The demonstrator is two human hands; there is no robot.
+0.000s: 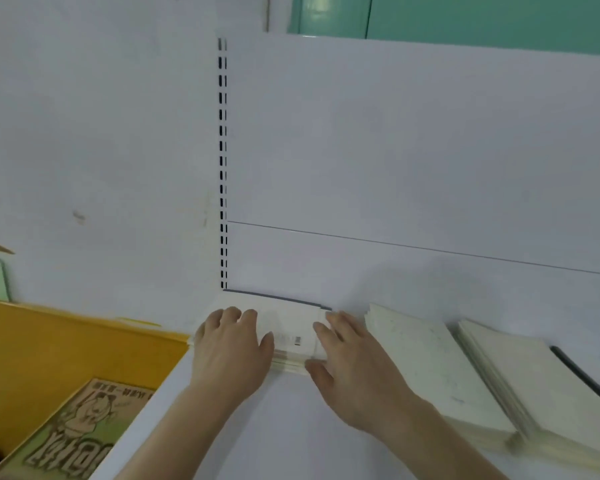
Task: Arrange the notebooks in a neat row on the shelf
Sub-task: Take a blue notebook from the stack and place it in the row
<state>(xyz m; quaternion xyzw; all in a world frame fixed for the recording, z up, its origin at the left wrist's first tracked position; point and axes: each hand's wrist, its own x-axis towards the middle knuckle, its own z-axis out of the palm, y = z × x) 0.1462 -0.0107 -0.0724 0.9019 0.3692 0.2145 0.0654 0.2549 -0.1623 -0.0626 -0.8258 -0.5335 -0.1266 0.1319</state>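
White metal shelving fills the view: a flat white shelf backed by a white panel, with a slotted upright running down the panel's left edge. Green wall shows at the top right, above the panel.

Three stacks of cream-covered notebooks lie flat on the shelf, side by side. The left stack sits in the back corner at the foot of the upright. The middle stack and the right stack lie just beside each other, to the right.

Both hands are on the left stack. The left hand lies flat on its top near the left edge, fingers straight, grip released. The right hand presses the stack's right side with open fingers, thumb at the front edge, grasping nothing.

A small barcode label shows on the top cover between the hands; its print is too blurred to read.

Left of the shelf stands one yellow box holding a printed sheet with a cartoon figure and large characters.
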